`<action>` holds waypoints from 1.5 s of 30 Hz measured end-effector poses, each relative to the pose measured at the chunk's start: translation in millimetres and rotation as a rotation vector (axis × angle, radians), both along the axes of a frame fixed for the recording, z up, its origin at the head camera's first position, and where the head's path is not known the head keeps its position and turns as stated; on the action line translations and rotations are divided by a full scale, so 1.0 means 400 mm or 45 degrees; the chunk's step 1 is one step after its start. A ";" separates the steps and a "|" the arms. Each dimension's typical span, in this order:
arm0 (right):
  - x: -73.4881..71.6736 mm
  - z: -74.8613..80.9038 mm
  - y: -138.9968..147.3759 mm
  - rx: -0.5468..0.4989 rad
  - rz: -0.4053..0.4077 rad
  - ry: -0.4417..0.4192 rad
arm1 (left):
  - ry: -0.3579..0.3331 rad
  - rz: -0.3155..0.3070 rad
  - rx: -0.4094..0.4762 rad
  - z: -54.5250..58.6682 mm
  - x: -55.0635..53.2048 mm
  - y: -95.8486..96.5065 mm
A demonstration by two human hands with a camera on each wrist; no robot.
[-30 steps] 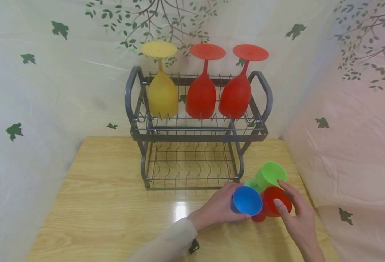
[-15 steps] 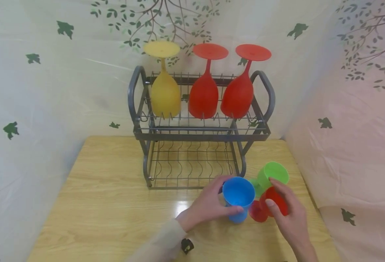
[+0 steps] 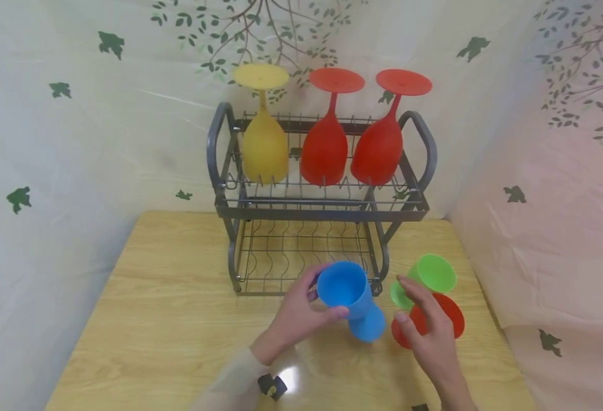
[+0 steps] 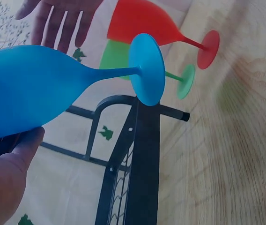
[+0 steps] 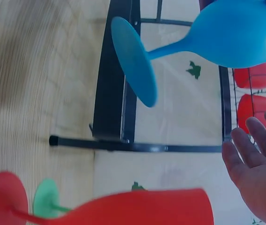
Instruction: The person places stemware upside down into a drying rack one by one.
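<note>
Fingers of the left hand (image 3: 297,311) clasp the blue cup (image 3: 352,305) by its bowl, likely a surer hold than the stem. The right hand (image 3: 434,339), fingers apart, holds nothing.

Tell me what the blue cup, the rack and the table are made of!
The blue cup looks like smooth plastic: one even, solid colour. The rack looks like dark-coated metal: thin wires, rounded bars. The table could be wood or a printed copy: grain, glossy glare.
</note>
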State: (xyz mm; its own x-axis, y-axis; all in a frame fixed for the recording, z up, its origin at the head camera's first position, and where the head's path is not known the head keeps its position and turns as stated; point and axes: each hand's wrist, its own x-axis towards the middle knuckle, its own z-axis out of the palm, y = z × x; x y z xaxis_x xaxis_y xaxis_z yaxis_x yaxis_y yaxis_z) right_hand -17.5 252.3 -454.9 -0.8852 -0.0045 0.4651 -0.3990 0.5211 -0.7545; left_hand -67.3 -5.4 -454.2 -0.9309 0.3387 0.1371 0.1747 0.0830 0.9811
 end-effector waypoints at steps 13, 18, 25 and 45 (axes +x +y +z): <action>-0.018 -0.024 -0.067 -0.085 0.105 -0.069 | -0.077 0.084 0.280 -0.006 0.008 -0.086; -0.026 -0.036 -0.087 -0.149 0.171 -0.044 | -0.065 0.122 0.356 -0.010 0.008 -0.116; -0.032 -0.040 -0.112 -0.201 0.212 -0.018 | -0.047 0.253 0.382 -0.021 0.010 -0.146; -0.053 -0.046 -0.164 -0.440 0.460 -0.130 | -0.170 0.242 1.026 -0.037 0.006 -0.179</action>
State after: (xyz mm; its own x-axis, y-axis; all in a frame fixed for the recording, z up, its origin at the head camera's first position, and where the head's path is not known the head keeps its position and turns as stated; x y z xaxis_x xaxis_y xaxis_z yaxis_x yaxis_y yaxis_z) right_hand -38.7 186.9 -473.5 -0.8965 -0.1799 0.4050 -0.4232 0.0764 -0.9028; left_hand -64.7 -77.1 -468.9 -0.9878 0.0198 0.1543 0.1066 -0.6362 0.7641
